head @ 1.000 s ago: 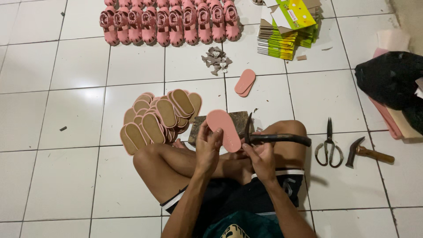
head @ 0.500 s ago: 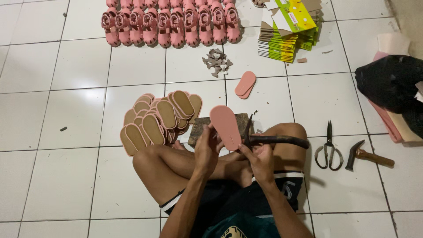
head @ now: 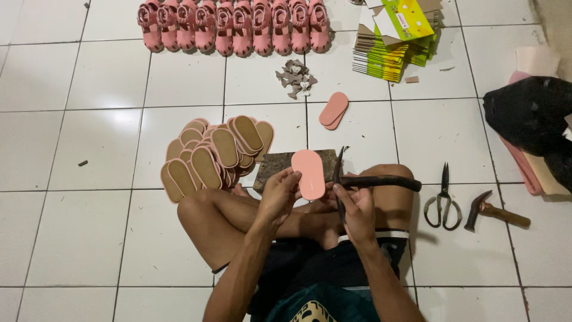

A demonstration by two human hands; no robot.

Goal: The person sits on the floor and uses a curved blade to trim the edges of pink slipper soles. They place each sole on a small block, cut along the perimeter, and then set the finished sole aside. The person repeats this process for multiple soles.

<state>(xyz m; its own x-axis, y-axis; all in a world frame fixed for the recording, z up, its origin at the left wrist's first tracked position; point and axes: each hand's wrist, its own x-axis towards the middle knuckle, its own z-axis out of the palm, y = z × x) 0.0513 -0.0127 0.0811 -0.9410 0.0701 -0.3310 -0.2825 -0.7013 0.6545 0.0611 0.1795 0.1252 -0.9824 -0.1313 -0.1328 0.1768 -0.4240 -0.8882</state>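
- Stack of tan-faced soles (head: 211, 155) lies on the tiled floor, left of the knee.
- Left hand (head: 279, 197) pinches the pink sole (head: 309, 173) over the dark work block (head: 280, 162).
- Right hand (head: 356, 209) is clenched around a dark-handled tool (head: 372, 182); a slip could nick fingers.
- Scissors (head: 442, 200) lie apart, right.

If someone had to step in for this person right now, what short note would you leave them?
Left hand holds a pink sole upright over the dark block. Right hand grips a dark curved tool beside it. Stack of tan-faced soles lies left of the block; two loose pink soles beyond. A row of finished pink sandals stands at the top. Scissors and hammer lie to the right.
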